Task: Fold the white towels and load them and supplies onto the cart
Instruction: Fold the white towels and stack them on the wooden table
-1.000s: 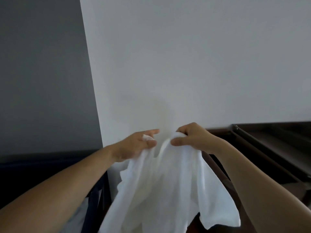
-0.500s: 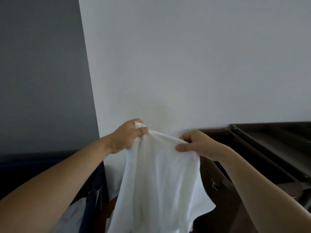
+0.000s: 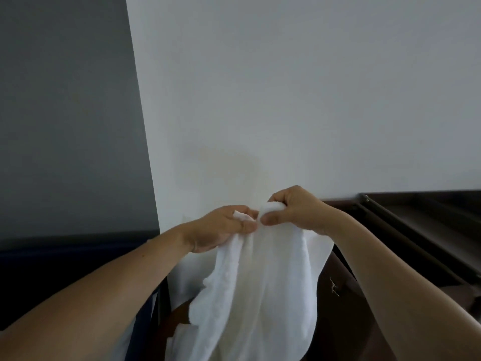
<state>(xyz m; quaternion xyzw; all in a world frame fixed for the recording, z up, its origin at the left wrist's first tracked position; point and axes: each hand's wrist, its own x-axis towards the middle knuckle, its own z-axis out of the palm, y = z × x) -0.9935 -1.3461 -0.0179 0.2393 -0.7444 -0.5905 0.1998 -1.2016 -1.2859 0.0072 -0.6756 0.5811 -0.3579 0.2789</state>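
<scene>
A white towel (image 3: pixel 260 295) hangs in folds from both my hands in front of a white wall. My left hand (image 3: pixel 221 227) pinches one top corner between thumb and fingers. My right hand (image 3: pixel 294 209) grips the other top corner, its fingers curled over the cloth. The two hands touch at the towel's top edge. The towel's lower end runs out of view at the bottom.
A dark brown cart (image 3: pixel 416 230) with shelf rails stands to the right, against the wall. A dark blue fabric bin (image 3: pixel 78 261) sits to the left below a grey wall, with some white cloth (image 3: pixel 127 342) showing at its edge.
My hands were apart with the towel's top edge stretched between them half a second ago. They have come together, and the towel now hangs doubled in folds.
</scene>
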